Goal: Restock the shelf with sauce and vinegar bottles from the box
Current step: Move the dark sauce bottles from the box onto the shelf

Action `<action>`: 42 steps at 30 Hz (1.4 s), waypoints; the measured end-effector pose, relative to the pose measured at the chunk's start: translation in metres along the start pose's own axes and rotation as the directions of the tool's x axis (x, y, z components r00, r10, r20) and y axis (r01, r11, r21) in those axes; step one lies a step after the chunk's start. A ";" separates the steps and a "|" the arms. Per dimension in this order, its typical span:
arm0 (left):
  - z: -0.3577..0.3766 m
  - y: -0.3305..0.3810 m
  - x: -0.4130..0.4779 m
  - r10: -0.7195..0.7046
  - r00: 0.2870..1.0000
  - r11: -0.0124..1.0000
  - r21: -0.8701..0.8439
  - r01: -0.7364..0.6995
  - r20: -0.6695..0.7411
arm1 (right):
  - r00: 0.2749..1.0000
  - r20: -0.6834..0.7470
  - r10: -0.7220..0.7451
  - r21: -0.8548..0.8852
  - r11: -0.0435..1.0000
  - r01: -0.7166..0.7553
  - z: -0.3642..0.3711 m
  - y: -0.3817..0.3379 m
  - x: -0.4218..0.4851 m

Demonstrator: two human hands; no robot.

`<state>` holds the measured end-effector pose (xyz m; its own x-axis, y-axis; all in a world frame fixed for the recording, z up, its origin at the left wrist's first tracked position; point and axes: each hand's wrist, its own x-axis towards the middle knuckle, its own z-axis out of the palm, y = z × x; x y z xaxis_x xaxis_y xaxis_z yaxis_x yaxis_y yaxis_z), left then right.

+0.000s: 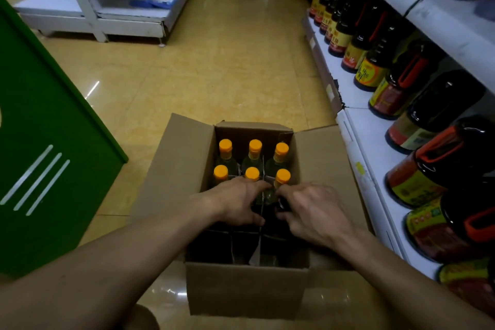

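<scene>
Box (241,289) sits on the floor right by the shelf (375,147), with six orange-capped bottles (282,149) in its far cells. Both hands are down in the middle row. The left hand (238,203) lies fairly flat over the cardboard divider (259,246). The right hand (313,211) is curled into a dark cell, can't tell on what. Flaps stick out and dark sauce jugs (428,115) crowd the shelf.

spot: one head cam, riding up at the person's head
facing: looking forward and down, pointing along the aisle floor (227,61)
closeness: hovering close over the open box (241,292), which is filling the lower middle
sides: shelf (375,153) running down the right edge, wide lens bending everything near the borders
</scene>
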<state>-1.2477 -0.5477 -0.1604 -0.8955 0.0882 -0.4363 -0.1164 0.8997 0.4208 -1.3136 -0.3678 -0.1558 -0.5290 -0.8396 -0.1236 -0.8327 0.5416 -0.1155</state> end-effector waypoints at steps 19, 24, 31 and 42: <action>-0.006 0.022 -0.011 -0.023 0.928 0.652 -0.709 -0.268 -0.372 | 0.841 -0.449 0.303 0.616 0.786 0.045 -0.136 -0.019 -0.007; -0.010 0.025 -0.014 -0.113 0.874 0.588 -0.741 -0.325 -0.473 | 0.944 -0.216 0.248 0.781 0.624 0.015 -0.106 -0.023 0.004; -0.014 0.031 -0.012 -0.202 0.809 0.603 -0.721 -0.342 -0.553 | 0.909 -0.236 0.343 0.857 0.514 0.029 -0.077 -0.033 0.013; -0.032 0.044 -0.023 -0.256 0.751 0.623 -0.698 -0.353 -0.609 | 0.885 -0.229 0.406 0.908 0.416 0.044 -0.090 -0.030 0.017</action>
<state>-1.2460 -0.5233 -0.1063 -0.9043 -0.4240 0.0489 -0.0559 0.2313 0.9713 -1.3124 -0.4020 -0.0654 -0.8437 -0.5322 0.0697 -0.2209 0.2260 -0.9487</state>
